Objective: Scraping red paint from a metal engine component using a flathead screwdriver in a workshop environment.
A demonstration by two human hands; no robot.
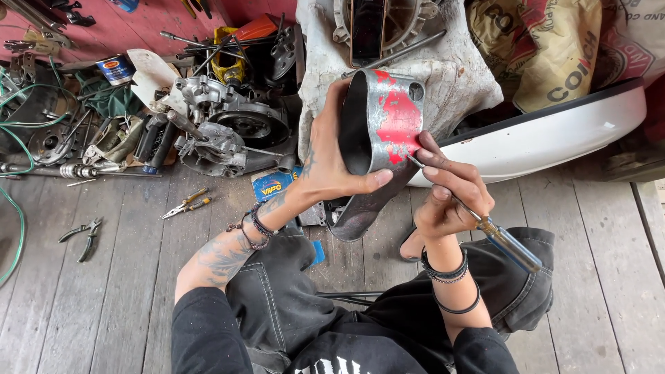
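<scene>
Left hand (331,163) raised, wrist bent, thumb pointing right, fingers wrapped in a grip. Right hand (450,194) just right of it, fingers pinched shut. Both forearms angled up and inward, bracelets on wrists.

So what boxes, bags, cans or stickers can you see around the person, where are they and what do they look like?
Small round can: far left on the red surface, blue and white label with an orange patch.
Small flat packet: on the plank floor beside the left hand, blue with yellow and red.
Printed sacks: top right, behind the white curved panel, tan with dark and red print.
No screens seen.
</scene>
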